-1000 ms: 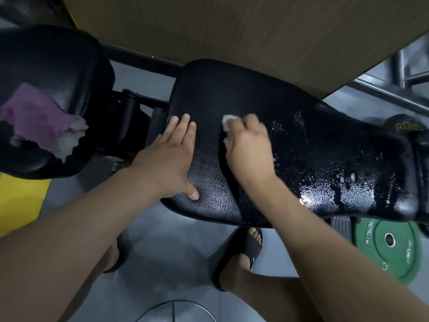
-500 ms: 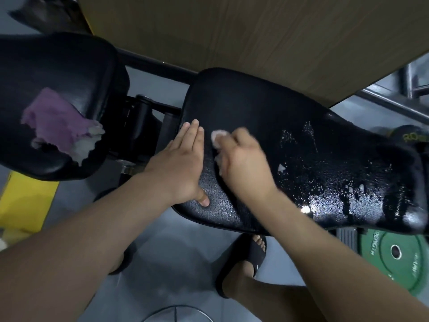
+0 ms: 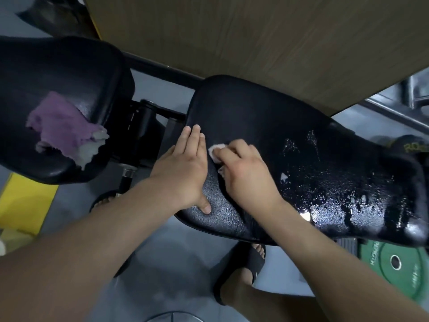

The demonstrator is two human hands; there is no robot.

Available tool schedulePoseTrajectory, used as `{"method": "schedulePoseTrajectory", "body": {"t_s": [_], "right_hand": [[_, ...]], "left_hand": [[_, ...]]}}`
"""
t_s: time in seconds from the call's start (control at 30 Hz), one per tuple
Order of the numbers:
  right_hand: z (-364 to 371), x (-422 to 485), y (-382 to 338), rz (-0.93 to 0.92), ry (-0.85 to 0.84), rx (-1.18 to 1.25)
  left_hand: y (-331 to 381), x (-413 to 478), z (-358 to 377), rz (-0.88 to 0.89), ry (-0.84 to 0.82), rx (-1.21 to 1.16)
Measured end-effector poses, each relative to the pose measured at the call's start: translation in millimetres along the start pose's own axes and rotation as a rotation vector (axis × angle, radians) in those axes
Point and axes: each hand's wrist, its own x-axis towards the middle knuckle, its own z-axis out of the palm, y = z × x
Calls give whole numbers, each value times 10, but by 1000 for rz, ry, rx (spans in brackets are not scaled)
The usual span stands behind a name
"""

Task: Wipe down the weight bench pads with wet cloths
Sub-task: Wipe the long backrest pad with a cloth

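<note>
A long black bench pad [image 3: 267, 117] runs from the centre to the right, with wet droplets shining on its right half. My right hand [image 3: 246, 175] grips a small white cloth [image 3: 216, 151] and presses it on the pad's left part. My left hand [image 3: 183, 170] rests flat on the pad's left edge, fingers straight, thumb on the near side. A second black pad [image 3: 60, 70] lies at the left, and a purple and white cloth [image 3: 62, 129] sits on it untouched.
The black bench frame and hinge [image 3: 144, 131] join the two pads. A green weight plate [image 3: 399, 268] lies on the grey floor at the lower right. A wooden panel [image 3: 232, 31] fills the top. My sandalled feet [image 3: 241, 268] stand below the pad. A yellow mat [image 3: 21, 205] lies left.
My right hand has slid the white cloth leftward across the pad, closer to my left hand. My left hand has kept its place on the pad's edge.
</note>
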Motion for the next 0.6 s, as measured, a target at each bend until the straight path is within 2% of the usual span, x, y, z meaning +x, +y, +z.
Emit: {"method": "schedulePoseTrajectory", "body": {"t_s": [0.07,0.2,0.27,0.43,0.6], "right_hand": [[-18,214,159,18,21,-31],[-16,873,536,208,151,-51],[21,879,496,208,149,-55],[56,89,111,64,20,-25],[87,-903,-254,78,-4,33]], "left_hand": [[6,6,-6,4,2,7],[15,-9,-23,9,-1,-8],[23,-11,-35,12,0,-9],[17,-21,-62,-5,-21,-3],[-23,-91,-40,4,-37,29]]}}
